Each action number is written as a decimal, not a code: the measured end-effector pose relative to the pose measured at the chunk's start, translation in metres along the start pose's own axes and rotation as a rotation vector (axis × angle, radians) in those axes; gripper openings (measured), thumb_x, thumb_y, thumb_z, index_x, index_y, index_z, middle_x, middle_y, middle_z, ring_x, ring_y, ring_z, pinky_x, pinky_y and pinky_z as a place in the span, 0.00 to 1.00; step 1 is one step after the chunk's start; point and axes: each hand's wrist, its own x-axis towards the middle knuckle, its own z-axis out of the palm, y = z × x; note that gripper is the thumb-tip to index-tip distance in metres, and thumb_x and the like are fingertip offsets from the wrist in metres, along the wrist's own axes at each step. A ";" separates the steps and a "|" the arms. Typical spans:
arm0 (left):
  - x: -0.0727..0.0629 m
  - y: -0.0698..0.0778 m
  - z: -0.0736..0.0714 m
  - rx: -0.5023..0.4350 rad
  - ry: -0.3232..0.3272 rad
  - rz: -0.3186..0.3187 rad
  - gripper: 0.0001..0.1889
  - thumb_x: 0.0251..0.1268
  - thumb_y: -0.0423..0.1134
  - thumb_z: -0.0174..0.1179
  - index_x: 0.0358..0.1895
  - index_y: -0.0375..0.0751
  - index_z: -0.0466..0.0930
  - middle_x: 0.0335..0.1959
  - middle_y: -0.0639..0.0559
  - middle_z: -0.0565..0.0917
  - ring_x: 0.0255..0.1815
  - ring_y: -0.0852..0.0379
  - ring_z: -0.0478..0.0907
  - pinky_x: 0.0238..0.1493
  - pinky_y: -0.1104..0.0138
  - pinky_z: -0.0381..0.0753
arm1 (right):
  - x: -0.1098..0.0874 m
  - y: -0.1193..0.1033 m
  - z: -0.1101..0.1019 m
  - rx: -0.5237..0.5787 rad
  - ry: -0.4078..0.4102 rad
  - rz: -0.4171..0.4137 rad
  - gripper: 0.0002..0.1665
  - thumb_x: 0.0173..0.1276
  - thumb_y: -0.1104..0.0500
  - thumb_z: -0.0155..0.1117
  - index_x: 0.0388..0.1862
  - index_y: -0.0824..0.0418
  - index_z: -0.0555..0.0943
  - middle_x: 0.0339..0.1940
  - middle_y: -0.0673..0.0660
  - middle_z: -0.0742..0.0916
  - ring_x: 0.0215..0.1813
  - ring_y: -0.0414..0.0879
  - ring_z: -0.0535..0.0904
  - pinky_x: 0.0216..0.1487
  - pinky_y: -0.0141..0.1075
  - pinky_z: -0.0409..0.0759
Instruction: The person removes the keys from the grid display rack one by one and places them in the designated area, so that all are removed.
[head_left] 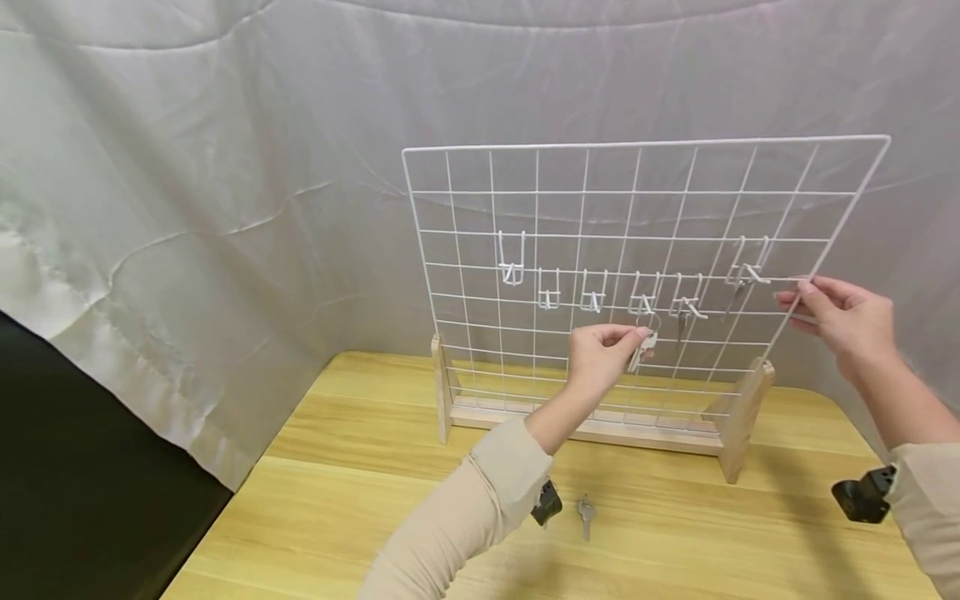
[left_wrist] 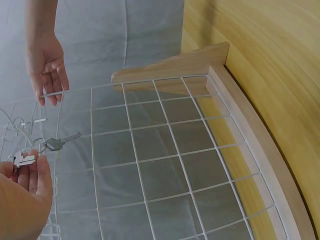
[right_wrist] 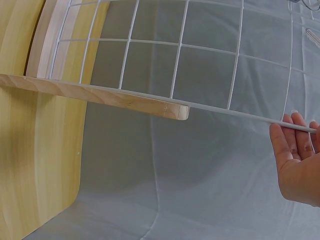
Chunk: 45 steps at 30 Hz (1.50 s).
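Observation:
My left hand pinches a silver key by its upper part, just under a hook on the white wire grid panel. The key's ring stands up at that hook; whether it is over the prong I cannot tell. With thumb in front and fingers behind, my right hand holds the panel's right edge wire. One key hangs from the hook just right of my left hand, and another key hangs from the upper right hook.
Another key lies on the wooden table in front of the panel. More white hooks, one of them a hook at upper left, sit on the grid. A wooden stand supports it, with a grey curtain behind.

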 end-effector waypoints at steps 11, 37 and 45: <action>-0.009 -0.013 -0.004 -0.023 -0.009 -0.023 0.09 0.57 0.31 0.62 0.35 0.24 0.82 0.33 0.34 0.85 0.32 0.42 0.85 0.32 0.69 0.85 | 0.000 0.000 -0.001 0.017 -0.008 -0.001 0.09 0.66 0.60 0.57 0.31 0.50 0.83 0.24 0.45 0.88 0.29 0.34 0.84 0.29 0.23 0.82; -0.046 -0.071 -0.007 0.013 -0.024 -0.194 0.06 0.57 0.29 0.60 0.33 0.27 0.82 0.32 0.39 0.86 0.30 0.47 0.86 0.31 0.71 0.85 | 0.004 -0.004 0.000 0.069 0.019 -0.005 0.04 0.61 0.61 0.64 0.29 0.55 0.85 0.22 0.49 0.88 0.27 0.38 0.85 0.28 0.27 0.83; -0.057 -0.082 -0.009 0.064 -0.082 -0.196 0.07 0.59 0.28 0.58 0.36 0.26 0.81 0.36 0.38 0.86 0.33 0.46 0.85 0.34 0.70 0.85 | 0.005 -0.005 0.003 0.135 0.100 0.012 0.03 0.57 0.64 0.67 0.26 0.58 0.85 0.20 0.51 0.88 0.25 0.40 0.85 0.26 0.29 0.84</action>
